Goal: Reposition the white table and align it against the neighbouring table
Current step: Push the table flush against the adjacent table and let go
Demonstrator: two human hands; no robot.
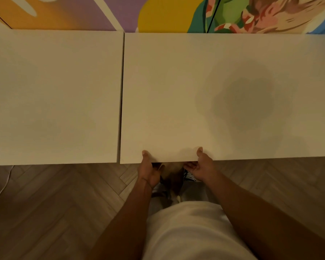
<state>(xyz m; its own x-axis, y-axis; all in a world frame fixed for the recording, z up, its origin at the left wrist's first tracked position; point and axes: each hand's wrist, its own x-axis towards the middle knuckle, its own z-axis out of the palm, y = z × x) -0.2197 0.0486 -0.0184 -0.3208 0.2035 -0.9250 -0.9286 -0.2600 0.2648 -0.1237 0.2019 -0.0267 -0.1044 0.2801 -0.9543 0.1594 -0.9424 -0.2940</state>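
Observation:
A white table [176,91] fills the right and middle of the head view, its far edge against a painted wall. The neighbouring white table [54,91] stands to its left, separated by a thin dark gap that runs front to back; the near edges are almost level. My left hand [148,169] grips the near edge of the right table, thumb on top and fingers underneath. My right hand [201,166] holds the same edge a little further right, in the same way. My shadow falls on the tabletop at right.
A colourful mural [176,14] covers the wall behind both tables. Herringbone wood floor [64,203] lies in front. A pale cable [0,194] trails on the floor at the far left. My legs and a shoe [189,175] are under the table edge.

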